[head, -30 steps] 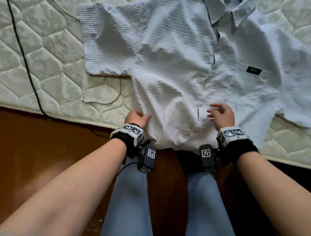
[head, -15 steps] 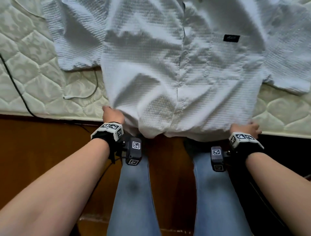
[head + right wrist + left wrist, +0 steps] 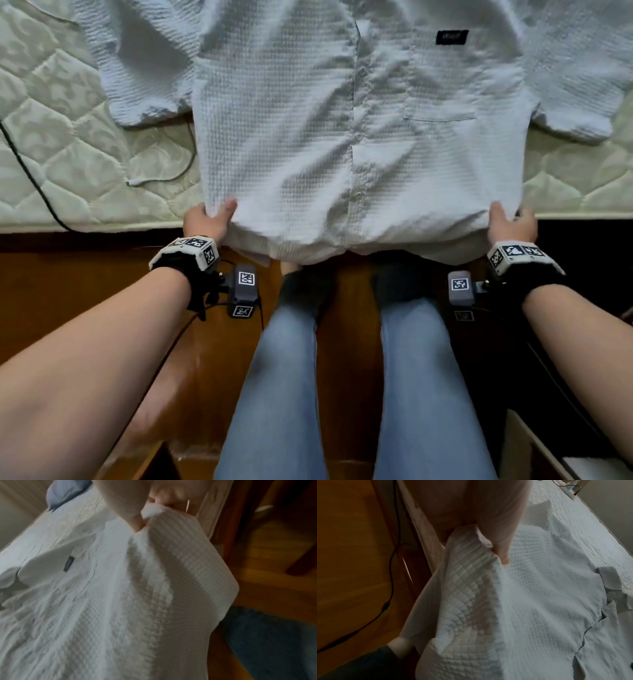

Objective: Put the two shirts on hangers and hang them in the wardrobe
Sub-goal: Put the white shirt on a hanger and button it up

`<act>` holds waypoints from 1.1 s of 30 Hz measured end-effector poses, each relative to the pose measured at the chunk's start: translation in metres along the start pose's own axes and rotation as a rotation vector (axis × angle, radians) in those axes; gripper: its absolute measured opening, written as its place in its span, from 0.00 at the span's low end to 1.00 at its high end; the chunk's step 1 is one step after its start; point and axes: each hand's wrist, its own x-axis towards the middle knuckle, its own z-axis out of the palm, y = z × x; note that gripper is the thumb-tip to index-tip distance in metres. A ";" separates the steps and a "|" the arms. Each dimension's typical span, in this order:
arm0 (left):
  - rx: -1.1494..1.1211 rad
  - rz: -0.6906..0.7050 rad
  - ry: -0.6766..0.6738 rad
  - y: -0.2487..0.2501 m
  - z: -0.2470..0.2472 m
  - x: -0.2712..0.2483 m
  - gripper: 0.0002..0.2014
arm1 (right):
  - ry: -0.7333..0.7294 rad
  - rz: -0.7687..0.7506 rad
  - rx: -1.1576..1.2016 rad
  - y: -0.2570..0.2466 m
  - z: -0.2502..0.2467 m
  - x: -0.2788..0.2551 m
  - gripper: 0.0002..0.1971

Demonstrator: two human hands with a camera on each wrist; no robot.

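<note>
A white waffle-textured short-sleeved shirt (image 3: 308, 120) lies front up on the quilted mattress (image 3: 68, 137), buttoned, with a black label (image 3: 452, 37) above its chest pocket. Its hem hangs over the bed's near edge. My left hand (image 3: 209, 221) pinches the hem's left corner, thumb on top of the cloth. My right hand (image 3: 510, 224) pinches the right corner the same way. In the left wrist view the thumb (image 3: 501, 538) presses on the shirt (image 3: 530, 601). In the right wrist view the fingers (image 3: 137, 520) hold a fold of the shirt (image 3: 120, 601). No hanger or second shirt is in view.
A black cable (image 3: 30, 174) and a thin white cable (image 3: 164, 178) run over the mattress at the left. The wooden bed frame and floor (image 3: 85, 274) lie below the mattress edge. My legs in blue jeans (image 3: 281, 394) stand against the bed. A blue pillow (image 3: 65, 493) lies at the far end.
My right hand moved from the shirt's middle out to the hem's right corner and took hold. My left hand kept its grip on the left corner. The shirt now lies straighter and flatter.
</note>
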 end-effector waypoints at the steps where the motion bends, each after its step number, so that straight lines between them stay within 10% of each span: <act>1: -0.026 0.009 -0.008 -0.002 -0.005 0.000 0.24 | -0.061 0.011 0.039 0.003 0.000 -0.005 0.22; 6: 0.004 0.022 -0.155 -0.013 -0.022 -0.003 0.23 | -0.366 0.055 0.000 0.020 0.007 -0.034 0.21; 17: 0.079 0.116 0.161 -0.035 -0.019 -0.001 0.16 | 0.125 -0.093 -0.027 0.018 -0.020 -0.032 0.17; 29: 0.261 -0.068 -0.124 -0.054 -0.014 -0.005 0.13 | -0.175 -0.010 -0.141 0.025 -0.008 -0.026 0.18; 33: 0.217 -0.130 -0.113 -0.050 -0.005 -0.010 0.26 | -0.198 -0.005 -0.141 0.028 -0.005 -0.027 0.18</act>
